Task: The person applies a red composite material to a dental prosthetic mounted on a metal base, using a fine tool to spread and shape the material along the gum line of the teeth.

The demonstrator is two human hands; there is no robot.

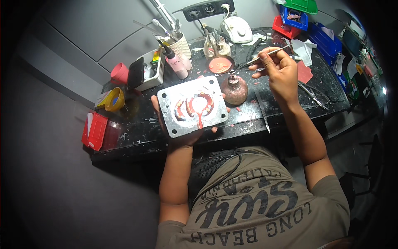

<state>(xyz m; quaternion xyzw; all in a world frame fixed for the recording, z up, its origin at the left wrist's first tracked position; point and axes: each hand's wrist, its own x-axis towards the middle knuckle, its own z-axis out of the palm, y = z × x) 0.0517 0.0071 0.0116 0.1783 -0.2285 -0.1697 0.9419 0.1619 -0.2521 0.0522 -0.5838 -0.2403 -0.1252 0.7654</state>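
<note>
My left hand (184,141) grips a square metal flask half (187,88) from beneath, with its face turned up. Set in the flask's white plaster are two red, horseshoe-shaped denture forms (190,108) with small pale teeth. A red strip runs from them to the near edge. Raised to the right of the flask, my right hand (280,74) pinches a thin metal wax carving tool (250,62), its tip pointing left. Between both hands stands a round spirit lamp (235,93). Behind the lamp, a small pan holds pink wax (219,64).
A knife-like tool (262,111) lies right of the lamp, near pliers-like metal (314,94) and a pink sheet (304,73). Leftward are a pink-liquid bottle (176,64), a white box (154,74), a yellow cup (115,99) and a red container (95,131). Colored bins (286,27) stand far right.
</note>
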